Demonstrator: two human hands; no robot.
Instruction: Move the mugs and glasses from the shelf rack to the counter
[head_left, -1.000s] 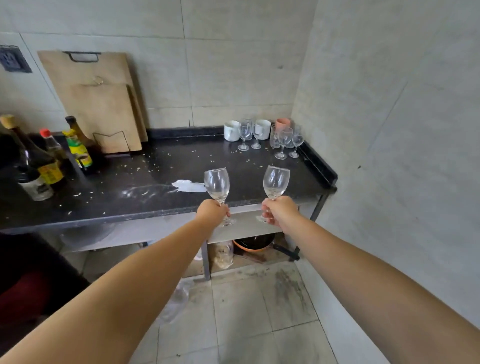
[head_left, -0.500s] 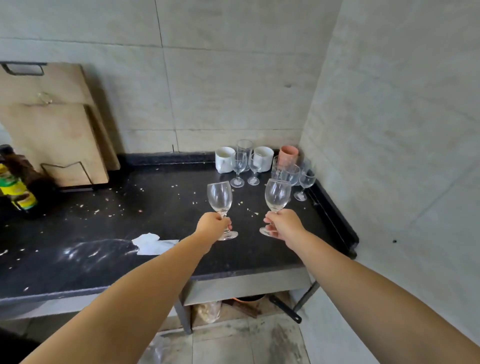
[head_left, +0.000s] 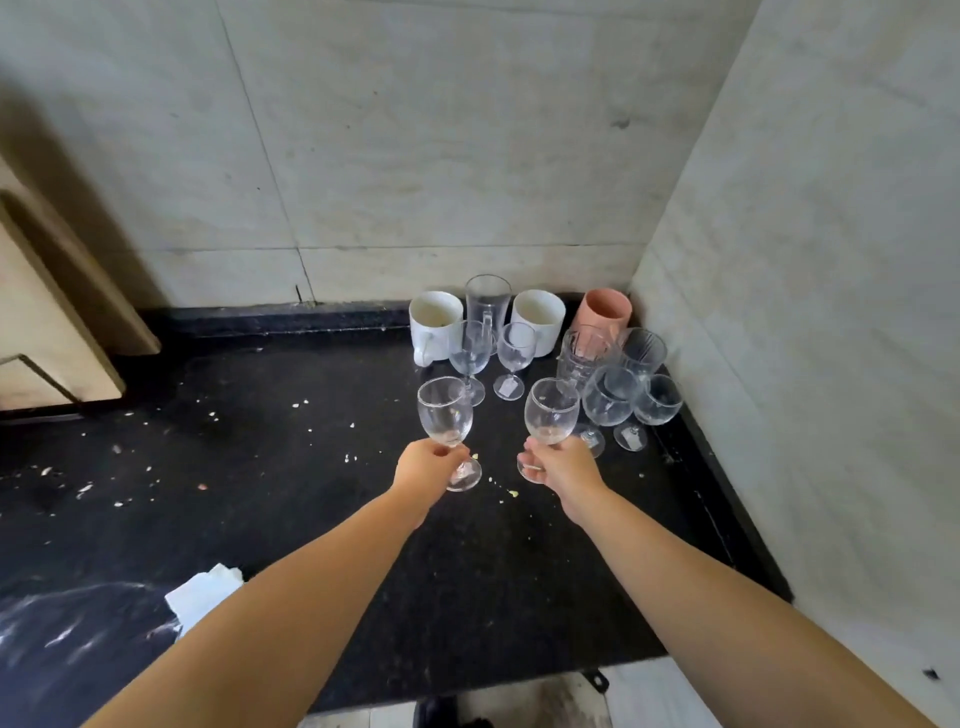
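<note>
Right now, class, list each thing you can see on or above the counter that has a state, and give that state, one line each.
Left hand: grips a wine glass by its stem.
Left wine glass: upright, empty, held.
Right hand: grips a wine glass by its stem.
Right wine glass: upright, empty, held.
White mugs: upright, on the counter.
Pink cup: upright, in the corner.
Paper scrap: crumpled, lying flat.

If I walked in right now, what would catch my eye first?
Two bare hands, each gripping a stemmed wine glass over the black counter: left hand, right hand. Behind them, mugs and glasses crowd the back right corner, a pink mug nearest the wall.
</note>
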